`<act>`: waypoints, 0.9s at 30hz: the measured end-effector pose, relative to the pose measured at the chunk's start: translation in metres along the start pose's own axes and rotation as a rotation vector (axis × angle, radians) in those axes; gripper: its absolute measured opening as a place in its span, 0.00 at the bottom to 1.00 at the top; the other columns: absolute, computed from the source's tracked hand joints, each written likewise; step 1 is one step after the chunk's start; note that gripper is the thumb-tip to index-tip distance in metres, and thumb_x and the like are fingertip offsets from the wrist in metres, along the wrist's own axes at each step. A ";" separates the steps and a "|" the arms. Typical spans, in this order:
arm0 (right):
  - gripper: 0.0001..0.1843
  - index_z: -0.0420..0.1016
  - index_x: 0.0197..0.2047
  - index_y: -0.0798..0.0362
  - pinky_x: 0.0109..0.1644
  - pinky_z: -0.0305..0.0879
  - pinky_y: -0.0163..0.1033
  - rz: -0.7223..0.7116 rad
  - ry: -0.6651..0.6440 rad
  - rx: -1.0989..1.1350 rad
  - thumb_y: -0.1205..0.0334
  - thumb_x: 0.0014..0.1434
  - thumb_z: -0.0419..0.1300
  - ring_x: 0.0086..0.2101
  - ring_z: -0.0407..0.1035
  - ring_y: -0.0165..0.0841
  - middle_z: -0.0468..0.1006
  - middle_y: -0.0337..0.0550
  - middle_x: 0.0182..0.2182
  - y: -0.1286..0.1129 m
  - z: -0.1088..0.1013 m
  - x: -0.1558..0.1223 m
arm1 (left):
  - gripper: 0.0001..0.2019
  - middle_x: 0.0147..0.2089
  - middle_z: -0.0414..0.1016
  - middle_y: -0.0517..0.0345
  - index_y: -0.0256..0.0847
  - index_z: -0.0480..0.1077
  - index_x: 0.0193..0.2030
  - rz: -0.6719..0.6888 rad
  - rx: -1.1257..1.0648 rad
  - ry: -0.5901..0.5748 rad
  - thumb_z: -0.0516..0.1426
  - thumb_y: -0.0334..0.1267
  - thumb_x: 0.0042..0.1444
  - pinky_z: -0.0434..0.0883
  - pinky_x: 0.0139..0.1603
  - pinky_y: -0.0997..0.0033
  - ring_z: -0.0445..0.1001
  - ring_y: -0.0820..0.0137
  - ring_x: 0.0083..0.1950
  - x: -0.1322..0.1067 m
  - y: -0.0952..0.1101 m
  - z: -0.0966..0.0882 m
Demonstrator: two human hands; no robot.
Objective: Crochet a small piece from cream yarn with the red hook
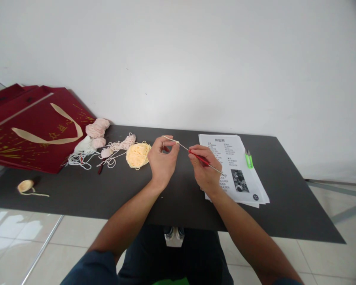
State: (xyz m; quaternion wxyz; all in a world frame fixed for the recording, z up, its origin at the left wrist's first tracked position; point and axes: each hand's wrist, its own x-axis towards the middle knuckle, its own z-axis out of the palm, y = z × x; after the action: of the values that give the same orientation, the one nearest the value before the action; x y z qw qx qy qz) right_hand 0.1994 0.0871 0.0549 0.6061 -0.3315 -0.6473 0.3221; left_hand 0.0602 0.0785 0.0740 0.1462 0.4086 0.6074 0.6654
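Note:
My right hand (206, 166) is closed around a crochet hook (201, 159) with a red grip and metal shaft. The hook's tip points left, to the fingertips of my left hand (163, 161). There my thumb and a finger pinch pale yellow yarn (169, 138), which meets the hook's tip. Below and left of my left hand, touching or nearly touching it in this view, lies a ball of yellow yarn (138, 155). How the yarn runs between the fingers is too small to make out.
Printed sheets (240, 156) lie right of my right hand, with green thread snips (248, 159) on them. Pink yarn (97, 128) and tangled white yarn (84, 152) lie at left before dark red bags (35, 126). A small cream crocheted piece (25, 186) sits near the table's (293, 190) front left.

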 end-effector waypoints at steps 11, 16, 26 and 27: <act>0.14 0.85 0.50 0.37 0.52 0.81 0.48 -0.158 0.016 -0.105 0.66 0.65 0.66 0.44 0.81 0.37 0.86 0.41 0.46 0.008 0.002 -0.002 | 0.20 0.31 0.80 0.62 0.39 0.77 0.46 -0.452 -0.544 -0.140 0.71 0.32 0.44 0.69 0.35 0.74 0.74 0.76 0.30 0.006 0.003 0.005; 0.15 0.86 0.50 0.37 0.51 0.82 0.48 -0.132 -0.011 -0.100 0.65 0.64 0.67 0.44 0.81 0.37 0.87 0.41 0.47 0.008 0.001 -0.004 | 0.22 0.32 0.79 0.61 0.38 0.78 0.48 -0.601 -0.690 -0.245 0.71 0.32 0.42 0.65 0.30 0.76 0.72 0.78 0.28 0.010 0.004 0.002; 0.07 0.86 0.43 0.43 0.42 0.82 0.43 0.204 0.069 0.292 0.61 0.60 0.71 0.36 0.81 0.33 0.86 0.40 0.45 0.012 0.005 0.003 | 0.25 0.30 0.76 0.63 0.37 0.78 0.51 -0.628 -0.778 -0.339 0.70 0.29 0.43 0.65 0.31 0.75 0.74 0.78 0.31 0.014 0.006 -0.002; 0.07 0.85 0.43 0.44 0.40 0.82 0.42 0.249 0.083 0.364 0.60 0.60 0.72 0.35 0.80 0.32 0.86 0.40 0.45 0.012 0.006 0.005 | 0.25 0.30 0.76 0.64 0.37 0.77 0.52 -0.615 -0.768 -0.349 0.70 0.29 0.43 0.65 0.31 0.75 0.73 0.77 0.30 0.014 0.005 -0.002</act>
State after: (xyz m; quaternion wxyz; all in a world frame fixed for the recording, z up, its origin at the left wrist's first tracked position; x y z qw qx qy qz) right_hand 0.1937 0.0979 0.0478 0.6378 -0.3069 -0.5071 0.4918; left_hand 0.0519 0.0858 0.0842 0.5732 0.2329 0.3782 0.6886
